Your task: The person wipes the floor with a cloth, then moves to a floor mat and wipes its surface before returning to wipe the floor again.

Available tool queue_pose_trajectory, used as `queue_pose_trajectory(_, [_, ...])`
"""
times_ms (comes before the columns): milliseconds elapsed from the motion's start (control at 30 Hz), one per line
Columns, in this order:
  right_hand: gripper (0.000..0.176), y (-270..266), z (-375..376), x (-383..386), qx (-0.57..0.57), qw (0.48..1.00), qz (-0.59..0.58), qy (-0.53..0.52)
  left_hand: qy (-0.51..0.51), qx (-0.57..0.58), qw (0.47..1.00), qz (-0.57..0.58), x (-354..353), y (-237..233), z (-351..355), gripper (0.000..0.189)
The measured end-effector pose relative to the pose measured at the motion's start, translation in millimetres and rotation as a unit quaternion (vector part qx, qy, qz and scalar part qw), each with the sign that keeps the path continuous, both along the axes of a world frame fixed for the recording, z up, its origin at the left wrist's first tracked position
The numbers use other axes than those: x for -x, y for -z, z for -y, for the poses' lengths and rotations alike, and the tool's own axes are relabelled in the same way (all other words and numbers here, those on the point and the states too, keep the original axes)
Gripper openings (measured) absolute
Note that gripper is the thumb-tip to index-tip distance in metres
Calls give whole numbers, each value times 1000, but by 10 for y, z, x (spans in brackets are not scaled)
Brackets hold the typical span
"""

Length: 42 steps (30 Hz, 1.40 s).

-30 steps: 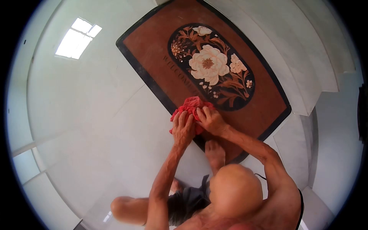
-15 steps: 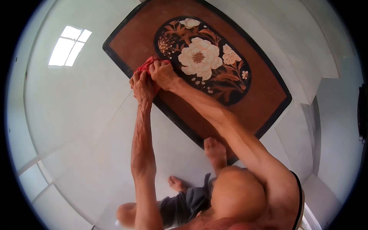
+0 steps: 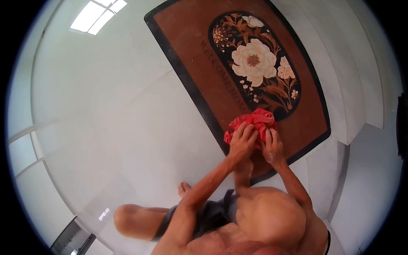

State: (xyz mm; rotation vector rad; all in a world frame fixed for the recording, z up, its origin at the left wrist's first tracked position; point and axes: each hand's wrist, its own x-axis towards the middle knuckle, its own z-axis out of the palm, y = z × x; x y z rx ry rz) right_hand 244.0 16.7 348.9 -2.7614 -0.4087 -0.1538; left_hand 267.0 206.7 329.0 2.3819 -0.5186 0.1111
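Observation:
A crumpled red cloth [image 3: 262, 115] is bunched up over the near part of a brown doormat [image 3: 170, 25]. My left hand [image 3: 243, 142] grips the cloth from its left side, fingers curled into the folds. On the other side my right hand [image 3: 273, 148] holds it too, fingers closed on the fabric. The mat has a black border, a dark oval panel with a large cream flower [image 3: 254, 61], and faint "WELCOME HOME" lettering. What lies under the cloth is hidden.
Glossy pale floor tiles [image 3: 106, 114] surround the mat on the left, reflecting a window. White steps [image 3: 352, 93] rise along the right. My bent knee [image 3: 272, 212] and bare foot [image 3: 183, 189] are close below the mat.
Both hands have come from the mat's far left edge to its near end, bringing the red cloth, now gathered into a bundle. The lettering they covered shows now. The view has shifted.

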Motion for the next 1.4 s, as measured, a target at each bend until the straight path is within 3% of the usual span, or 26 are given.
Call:
queue_pose_trajectory(133, [48,182,-30,-307,32,998,51,-36,55,-12,997,60,-262,152,-225,46])
queue_pose_trajectory(200, [47,221,-161,-669,39,995,79,-54,28,-20,998,56,-609,10,-334,45])
queue_pose_trajectory(333, [17,420,-841,-1895,49,986,155,-21,-68,-40,990,115,-1642,49,-699,35])
queue_pose_trajectory(400, [32,441,-1252,-2527,66,989,128,-37,-106,-79,981,145,-2175,42,-1011,36])
queue_pose_trajectory(467, [35,330,-1606,-3060,96,977,166,-87,-121,-118,977,128,-2660,-98,-1346,30])
queue_pose_trajectory(533, [36,86,-1886,-3289,88,980,168,-54,-150,-103,977,109,-2941,-330,-1594,26])
queue_pose_trajectory(567, [37,-11,-1987,-3318,90,981,170,-42,-169,-89,976,101,-2954,-446,-1686,24])
queue_pose_trajectory(667, [27,-273,-1846,-2936,-94,988,111,-55,-135,-74,976,155,-2624,-713,-1696,25])
queue_pose_trajectory(733, [25,-236,-1588,-2356,-82,986,124,-82,-136,-63,976,159,-2026,-643,-1526,34])
queue_pose_trajectory(833, [32,-66,-1132,-1335,-61,979,132,-141,-168,11,979,117,-791,-217,-1160,30])
queue_pose_trajectory(900, [38,170,-911,-674,-29,980,108,-165,-205,21,978,28,33,28,-919,31])
queue_pose_trajectory(1000, [39,260,-933,-591,-35,982,72,-171,-219,6,976,17,180,-91,-849,30])
queue_pose_trajectory(1067, [35,193,-1077,-784,-11,981,62,-182,-208,-9,976,60,-41,45,-1003,29])
queue_pose_trajectory(1167, [26,330,-1576,-1549,-27,979,133,-155,-189,-24,971,142,-907,213,-1412,27])
queue_pose_trajectory(1233, [22,305,-1979,-2157,-12,986,105,-133,-209,-50,963,161,-1541,207,-1690,26])
queue_pose_trajectory(1300, [14,313,-2342,-2624,20,986,140,-88,-211,-67,968,117,-2100,282,-2055,24])
queue_pose_trajectory(1400, [13,107,-2533,-2945,81,986,123,-77,-258,-94,957,96,-2505,-104,-2107,18])
